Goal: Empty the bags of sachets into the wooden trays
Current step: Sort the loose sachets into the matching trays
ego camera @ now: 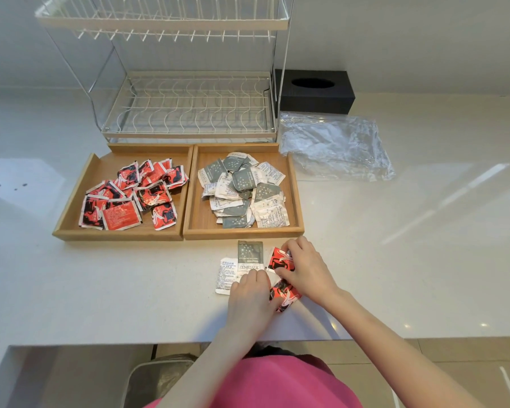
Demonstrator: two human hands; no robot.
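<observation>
Two wooden trays sit side by side on the white counter. The left tray (pixel 71 207) holds several red-and-black sachets (pixel 130 195); the right tray (pixel 295 201) holds several grey and white sachets (pixel 245 189). In front of the right tray lie a grey sachet (pixel 249 256), a white sachet (pixel 226 275) and a few red sachets (pixel 280 260). My right hand (pixel 306 266) pinches the upper red sachet. My left hand (pixel 251 298) rests on the loose sachets, fingers touching a lower red sachet (pixel 287 294). Flattened clear plastic bags (pixel 333 145) lie right of the trays.
A white wire dish rack (pixel 186 104) stands behind the trays. A black tissue box (pixel 315 89) sits at the back right. The counter's front edge (pixel 130 343) runs just below my hands, with a bin (pixel 159 378) under it.
</observation>
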